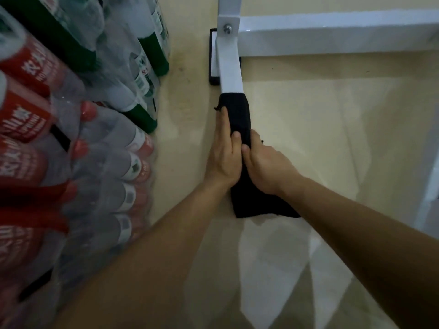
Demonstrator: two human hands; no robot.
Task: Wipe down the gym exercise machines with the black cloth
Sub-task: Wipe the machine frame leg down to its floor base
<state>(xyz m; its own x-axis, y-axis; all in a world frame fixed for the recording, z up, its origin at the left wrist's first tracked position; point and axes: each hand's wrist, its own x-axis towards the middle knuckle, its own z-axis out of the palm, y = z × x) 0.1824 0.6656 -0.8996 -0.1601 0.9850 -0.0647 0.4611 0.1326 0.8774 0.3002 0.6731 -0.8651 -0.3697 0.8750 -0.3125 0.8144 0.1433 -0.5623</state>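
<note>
Black cloth: the black cloth is wrapped around the white bar of the machine, near the middle of the view. Its loose end hangs out under the wrists, toward 6 o'clock.
Left grip: the left grip is closed around the cloth from the 9 o'clock side. The fingers lie along the covered bar and the thumb rests on top.
Right grip: the right grip is closed around the same cloth from the 3 o'clock side, touching the left one, thumb against thumb.
White bar: it runs from the cloth toward 12 o'clock, bare above the cloth, and meets a bracket with one bolt.
Cross beam: a white cross beam leaves the bracket toward 2 o'clock.
Foot pad: a black foot pad sits on the floor under the bar.
Floor: pale and glossy.
Bottles: at 9 o'clock I see wrapped packs of water bottles, the red-label packs nearer and the green-label packs toward 11 o'clock, apart from the bar.
</note>
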